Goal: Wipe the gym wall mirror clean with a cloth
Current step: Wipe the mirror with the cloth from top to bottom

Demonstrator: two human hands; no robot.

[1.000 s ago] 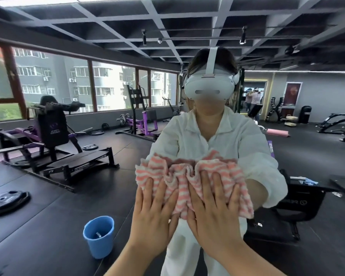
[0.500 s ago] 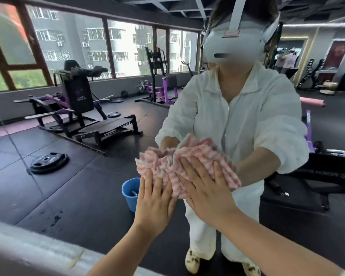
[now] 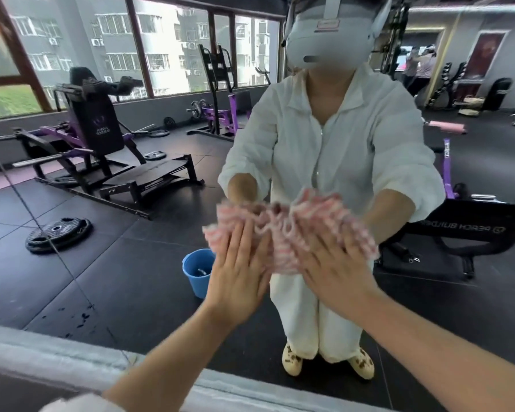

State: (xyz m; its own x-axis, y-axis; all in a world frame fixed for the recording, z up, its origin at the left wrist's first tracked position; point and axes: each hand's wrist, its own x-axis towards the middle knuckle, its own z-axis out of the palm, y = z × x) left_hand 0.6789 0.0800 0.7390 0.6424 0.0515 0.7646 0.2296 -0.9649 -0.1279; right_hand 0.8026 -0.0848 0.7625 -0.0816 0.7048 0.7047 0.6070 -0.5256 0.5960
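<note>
A bunched pink-and-white striped cloth lies flat against the wall mirror, low on the glass. My left hand presses on the cloth's left part with straight fingers. My right hand presses on its right part, fingers spread and straight. Both palms cover the cloth's lower half. The mirror reflects a person in white clothes with a headset, crouching, arms reaching toward the cloth.
The mirror's pale bottom ledge runs across the lower frame. In the reflection stand a blue bucket, a weight plate on the black floor, purple gym machines and a black bench at right.
Both hands have slid the cloth down the mirror, and my view has dropped lower. The bottom ledge has come into sight.
</note>
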